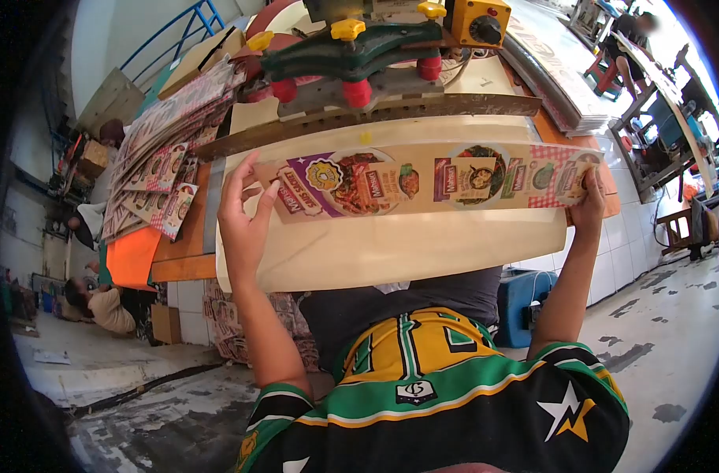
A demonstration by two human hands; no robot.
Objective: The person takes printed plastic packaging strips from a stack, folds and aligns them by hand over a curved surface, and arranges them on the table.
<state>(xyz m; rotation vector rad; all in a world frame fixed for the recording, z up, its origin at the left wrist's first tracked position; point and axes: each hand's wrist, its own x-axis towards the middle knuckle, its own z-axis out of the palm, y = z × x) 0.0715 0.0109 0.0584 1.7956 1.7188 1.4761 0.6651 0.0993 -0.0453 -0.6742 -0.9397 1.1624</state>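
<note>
A long, glossy strip of printed food packaging (418, 183) stretches across in front of me, with pictures of dishes and red checks on it. My left hand (245, 217) is at its left end, thumb on the front and fingers curled at the edge. The right end is gripped by my right hand (588, 201), with the thumb over the printed face. Beneath the strip lies a large pale sheet (422, 251) on the table. Just beyond it, a long metal bar (328, 118) runs crosswise under a green machine clamp (351, 51) with red feet and yellow knobs.
Stacks of printed sheets (158, 154) lie on the left of the orange table (184, 260). A yellow control box (482, 24) sits at the back. More sheets (552, 75) are piled at the right. A blue container (525, 303) stands below. People sit farther off on both sides.
</note>
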